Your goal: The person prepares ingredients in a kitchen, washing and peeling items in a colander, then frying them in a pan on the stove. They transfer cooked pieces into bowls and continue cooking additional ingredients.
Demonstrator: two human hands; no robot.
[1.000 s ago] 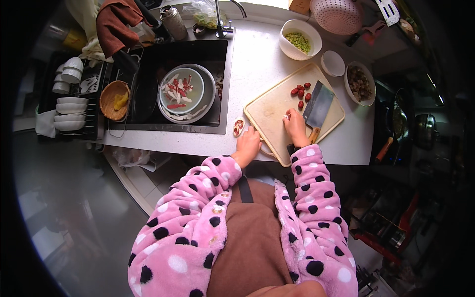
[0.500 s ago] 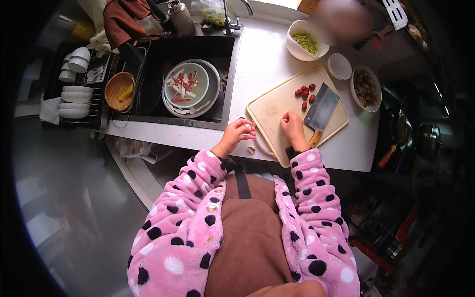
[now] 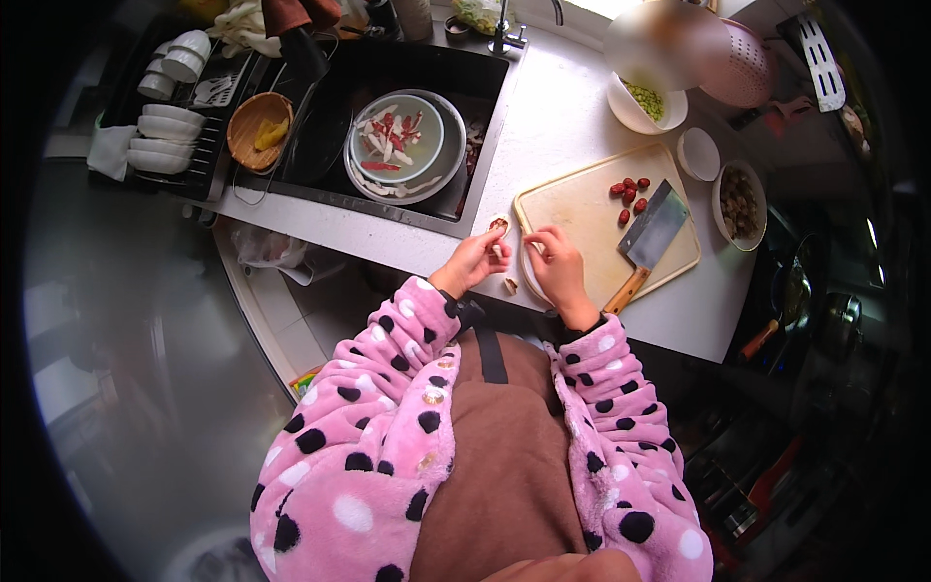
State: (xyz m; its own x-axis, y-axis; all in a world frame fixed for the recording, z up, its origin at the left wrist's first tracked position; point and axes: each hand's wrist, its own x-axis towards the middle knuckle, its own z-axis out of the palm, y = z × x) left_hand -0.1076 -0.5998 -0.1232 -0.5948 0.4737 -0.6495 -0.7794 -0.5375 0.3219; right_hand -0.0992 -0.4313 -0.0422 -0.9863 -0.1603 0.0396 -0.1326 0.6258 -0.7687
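My left hand (image 3: 470, 264) is closed at the counter's front edge, left of the cutting board (image 3: 572, 218). Its thumb and fingers pinch something small and pale that I cannot make out. Just beyond its fingertips is a small reddish-brown and whitish piece (image 3: 499, 224). Over the board's left edge, my right hand (image 3: 560, 272) has its fingers bent together in a pinch; whatever they hold is hidden. Several red dates (image 3: 627, 197) lie on the board beside a cleaver (image 3: 656, 229) with a wooden handle. A brown scrap (image 3: 510, 286) rests on the counter near my hands.
At left, the dark sink (image 3: 320, 209) holds nested bowls (image 3: 398, 141) with red and white strips in water. A dish rack (image 3: 194, 126) stands beyond it. White bowls of chopped green pieces (image 3: 644, 102) and brown pieces (image 3: 739, 206) stand behind the board. A pan (image 3: 790, 281) is far right.
My right hand has moved left from the middle of the board toward my left hand. The whole view has shifted, so the counter appears farther right.
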